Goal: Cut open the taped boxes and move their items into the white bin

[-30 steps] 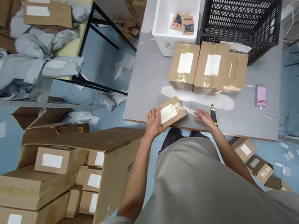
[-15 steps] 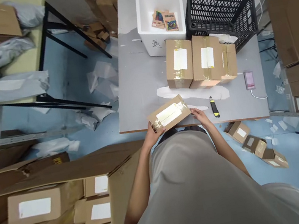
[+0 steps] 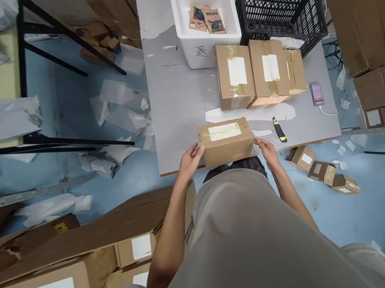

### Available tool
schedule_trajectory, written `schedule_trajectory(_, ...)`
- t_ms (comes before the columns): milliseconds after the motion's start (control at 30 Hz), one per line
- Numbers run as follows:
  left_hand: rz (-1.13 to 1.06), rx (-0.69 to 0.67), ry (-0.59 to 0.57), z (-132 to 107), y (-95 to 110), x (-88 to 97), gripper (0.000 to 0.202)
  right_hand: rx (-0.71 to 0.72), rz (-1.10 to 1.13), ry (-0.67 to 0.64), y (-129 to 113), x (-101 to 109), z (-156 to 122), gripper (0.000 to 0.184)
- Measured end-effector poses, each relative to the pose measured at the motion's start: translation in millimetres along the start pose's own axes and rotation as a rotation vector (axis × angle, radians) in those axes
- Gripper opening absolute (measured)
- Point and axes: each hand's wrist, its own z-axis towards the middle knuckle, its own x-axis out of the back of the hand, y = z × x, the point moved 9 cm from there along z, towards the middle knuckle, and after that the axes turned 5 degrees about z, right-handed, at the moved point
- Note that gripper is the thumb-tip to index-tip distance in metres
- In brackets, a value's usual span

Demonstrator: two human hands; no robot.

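A taped cardboard box (image 3: 229,150) with a white label on its top lies at the table's front edge, close to my body. My left hand (image 3: 191,160) grips its left end, thumb and fingers at the corner. At the right end, my right hand (image 3: 265,149) pinches the box's edge. A black and yellow utility knife (image 3: 279,129) rests on the table to the right of my right hand. Behind the box stand taped cartons (image 3: 235,78), side by side, each with a white label.
A white foam bin (image 3: 212,56) holding small colourful packs stands at the back beside a black plastic crate (image 3: 279,4). A phone (image 3: 317,93) with a cable lies at the right. A large open carton (image 3: 125,225) of boxes is at my left; several small boxes (image 3: 301,158) lie on the floor.
The box has turned from slanted to nearly square with the table edge, and its front side now shows. Both hands have moved with it and hold its ends. The camera view has shifted slightly.
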Motion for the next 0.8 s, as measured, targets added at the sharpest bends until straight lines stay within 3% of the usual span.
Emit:
schedule_trajectory(133, 0.005, -0.054, 0.005, 12.7, 5.4, 2.0, 0.097, 0.029, -0.029, 0.036, -4.5, 8.4, -6.9, 0.056)
schedule_trajectory(300, 0.041, -0.056, -0.089, 28.1, 2.4, -21.2, 0.083, 0.083, -0.06, 0.047, -3.4, 0.8, 10.6, 0.052)
schedule_trajectory(433, -0.012, -0.008, -0.093, 34.3, -11.1, -27.6, 0.083, 0.072, -0.05, 0.042, 8.7, -6.6, 25.7, 0.054)
schedule_trajectory(633, -0.001, 0.083, -0.181, 22.3, -32.6, -33.8, 0.07, -0.102, -0.01, 0.008, 46.0, -10.6, 24.2, 0.066)
schedule_trajectory(800, -0.023, 0.097, -0.102, 12.0, -35.7, -35.0, 0.065, -0.116, 0.015, -0.007, 47.8, -11.1, 14.7, 0.073)
